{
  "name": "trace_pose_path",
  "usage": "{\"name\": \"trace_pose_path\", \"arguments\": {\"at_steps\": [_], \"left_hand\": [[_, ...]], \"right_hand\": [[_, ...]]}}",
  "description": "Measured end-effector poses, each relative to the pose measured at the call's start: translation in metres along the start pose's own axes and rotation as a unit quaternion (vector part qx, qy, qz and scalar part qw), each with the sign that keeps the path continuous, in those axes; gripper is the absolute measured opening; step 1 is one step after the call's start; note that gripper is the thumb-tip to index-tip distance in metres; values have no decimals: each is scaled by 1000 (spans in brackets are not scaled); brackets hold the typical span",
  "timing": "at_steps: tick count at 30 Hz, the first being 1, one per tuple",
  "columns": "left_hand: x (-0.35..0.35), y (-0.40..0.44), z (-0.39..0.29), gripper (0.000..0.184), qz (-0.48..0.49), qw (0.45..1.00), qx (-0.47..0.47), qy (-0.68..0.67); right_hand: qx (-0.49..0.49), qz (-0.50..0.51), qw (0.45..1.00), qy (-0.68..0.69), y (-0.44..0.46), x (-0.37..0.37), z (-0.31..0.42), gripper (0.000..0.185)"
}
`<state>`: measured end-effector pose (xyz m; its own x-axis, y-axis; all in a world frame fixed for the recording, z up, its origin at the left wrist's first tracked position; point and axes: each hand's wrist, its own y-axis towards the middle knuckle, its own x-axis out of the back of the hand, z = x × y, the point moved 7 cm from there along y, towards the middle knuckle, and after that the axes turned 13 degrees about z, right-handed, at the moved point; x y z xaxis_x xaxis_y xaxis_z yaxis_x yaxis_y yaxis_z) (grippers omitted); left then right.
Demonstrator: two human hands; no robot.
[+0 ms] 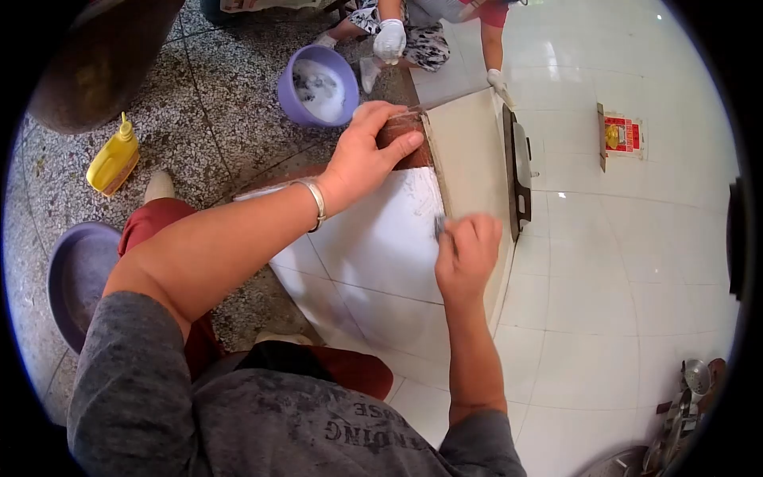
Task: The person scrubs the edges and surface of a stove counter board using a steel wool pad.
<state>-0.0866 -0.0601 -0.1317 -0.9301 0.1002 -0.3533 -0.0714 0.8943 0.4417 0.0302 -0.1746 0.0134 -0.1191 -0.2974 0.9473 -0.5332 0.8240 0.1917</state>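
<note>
My left hand (369, 155) rests on the reddish-brown corner (407, 147) of a tiled block, its thumb and fingers gripping the edge. White tiles (381, 230) cover the side of the block below it. My right hand (469, 246) is closed round a small dark tool (439, 226), slightly blurred, held against the edge between the white tiles and the cream top surface (469, 151). Whitish smears mark the tile just left of the tool.
A purple basin (290, 91) with suds stands on the speckled floor beside a person with white gloves (389, 41). A yellow bottle (114, 165) and another basin (60, 278) are at the left. A black stove (520, 171) sits right of the cream surface; metal utensils (683, 413) lie lower right.
</note>
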Motion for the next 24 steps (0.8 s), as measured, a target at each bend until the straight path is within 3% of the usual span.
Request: {"name": "trace_pose_path", "arguments": {"at_steps": [3,5,10,14,19,21,24], "left_hand": [[2,3,2,47,6,1000,15,1],[4,5,2,48,4,1000,17,-3],[2,1,4,40,9,999,42,9],[6,1,1,40,3,1000,3,8],[5,4,2,44,15,999,36,-11],[6,2,1,47,22,999,42,-20],[5,3,-1,40,12,999,44,12]], "right_hand": [[67,-46,997,-9,46,-6,16,16],[53,-27,998,27,61,-6,17,16],[2,-8,1000,21,-1,2,0,17],[-9,6,999,43,-7,3,-8,18],[64,-32,996,47,70,-8,16,21],[16,-55,990,127,74,-5,13,22],[-40,-8,993,113,28,0,-6,23]]}}
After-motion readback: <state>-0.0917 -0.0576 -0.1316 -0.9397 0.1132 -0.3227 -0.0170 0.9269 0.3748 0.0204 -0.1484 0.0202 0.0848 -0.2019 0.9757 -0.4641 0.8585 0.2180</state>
